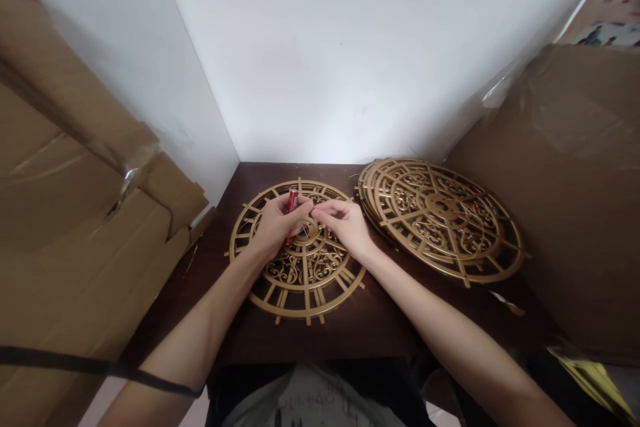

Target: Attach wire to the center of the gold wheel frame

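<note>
Head view. A gold openwork dial [305,265] is laid flat on the dark worktop [390,333] and serves as the reference for all positions. A red cylinder [293,201], apparently a battery, is held left of the dial's centre by the left hand [273,223]; whether the dial is touched by its lower end cannot be told. The left fingers are closed around the cylinder, with thumb and forefinger extended toward the centre. The thumb and forefinger of the right hand [349,227] are pressed together just beside the left fingertips; whether a small part is pinched between them cannot be told.

If the left grip is relaxed during fine fingertip work, the cylinder may be dropped onto the dial. Any small part released there may be lost through the openings. If a stack of similar dials [443,203], placed to the dial's right, is brushed by the right forearm [440,310], its top piece may be shifted sideways.
</note>
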